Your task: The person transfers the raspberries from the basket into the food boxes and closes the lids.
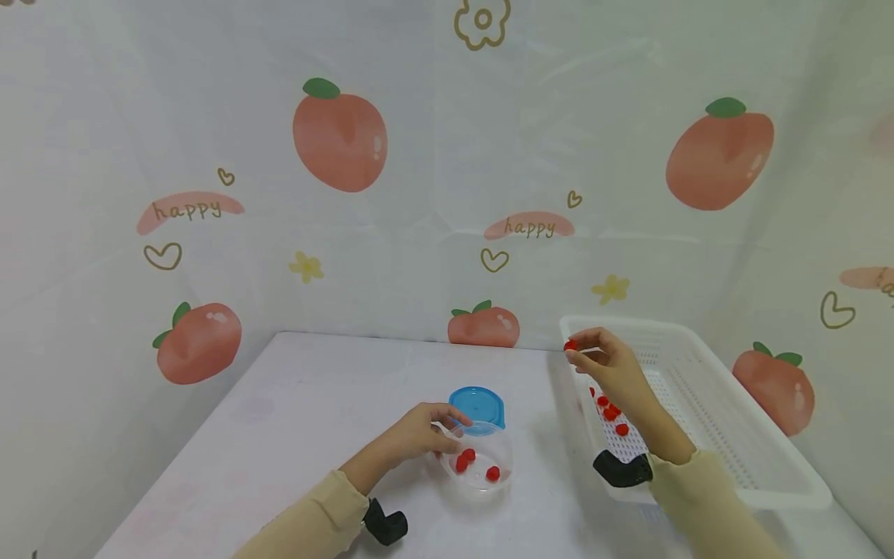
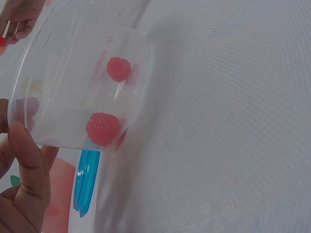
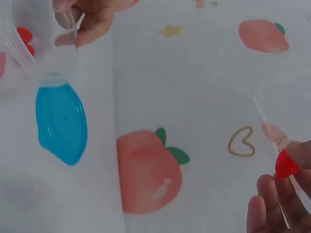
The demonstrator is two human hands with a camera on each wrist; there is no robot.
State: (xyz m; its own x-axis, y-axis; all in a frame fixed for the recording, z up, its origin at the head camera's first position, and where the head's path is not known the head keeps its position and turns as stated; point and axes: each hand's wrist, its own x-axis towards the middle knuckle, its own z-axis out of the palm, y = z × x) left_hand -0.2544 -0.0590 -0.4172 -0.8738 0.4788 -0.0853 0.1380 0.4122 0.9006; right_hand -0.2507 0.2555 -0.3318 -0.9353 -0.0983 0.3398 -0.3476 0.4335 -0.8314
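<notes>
A clear round container [image 1: 482,483] with several red raspberries in it stands on the table; in the left wrist view two raspberries [image 2: 103,129] show through its wall. My left hand [image 1: 426,431] pinches the container's rim between thumb and fingers. Over the left edge of the white basket, my right hand [image 1: 615,373] pinches one red raspberry [image 1: 570,346] between thumb and fingertips, and the right wrist view shows that same raspberry [image 3: 286,164]. More raspberries [image 1: 611,412] lie in the basket's left part.
A blue lid [image 1: 477,405] lies just behind the clear container, against it or very close. The white perforated basket [image 1: 775,497] takes up the table's right side. Behind the table [image 1: 279,404] hangs a white cloth printed with peaches.
</notes>
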